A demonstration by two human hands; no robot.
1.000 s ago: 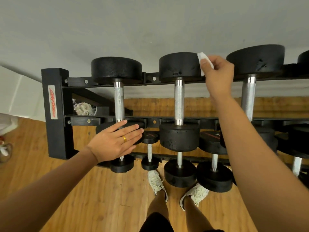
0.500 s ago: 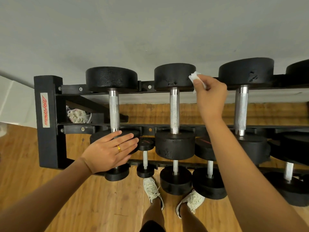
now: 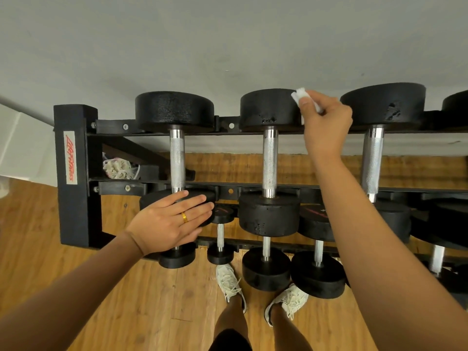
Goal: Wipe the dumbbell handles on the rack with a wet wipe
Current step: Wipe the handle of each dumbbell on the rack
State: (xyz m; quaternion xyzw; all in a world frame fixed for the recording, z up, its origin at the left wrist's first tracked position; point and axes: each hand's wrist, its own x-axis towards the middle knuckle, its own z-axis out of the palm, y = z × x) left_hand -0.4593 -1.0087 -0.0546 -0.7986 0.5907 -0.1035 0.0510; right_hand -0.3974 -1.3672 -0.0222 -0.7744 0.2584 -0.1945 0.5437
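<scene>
A black rack [image 3: 76, 173] carries dumbbells with knurled steel handles. Its top row shows a left dumbbell [image 3: 177, 160], a middle dumbbell [image 3: 270, 160] and a right dumbbell [image 3: 372, 160]. My right hand [image 3: 326, 125] pinches a folded white wet wipe [image 3: 300, 96] at the far head of the middle dumbbell, beside its right edge. My left hand [image 3: 172, 221] lies flat with straight fingers on the near head of the left dumbbell. It wears a gold ring.
Smaller dumbbells [image 3: 266, 262] fill the lower row near my feet in white shoes [image 3: 229, 282]. A crumpled pale bundle [image 3: 119, 168] sits inside the rack's left end. Wooden floor [image 3: 126, 300] lies below, a grey wall [image 3: 228, 46] behind.
My view has shifted slightly, and the right hand with the wipe stays at the far head of the middle dumbbell. The left hand keeps resting on the left dumbbell's near head.
</scene>
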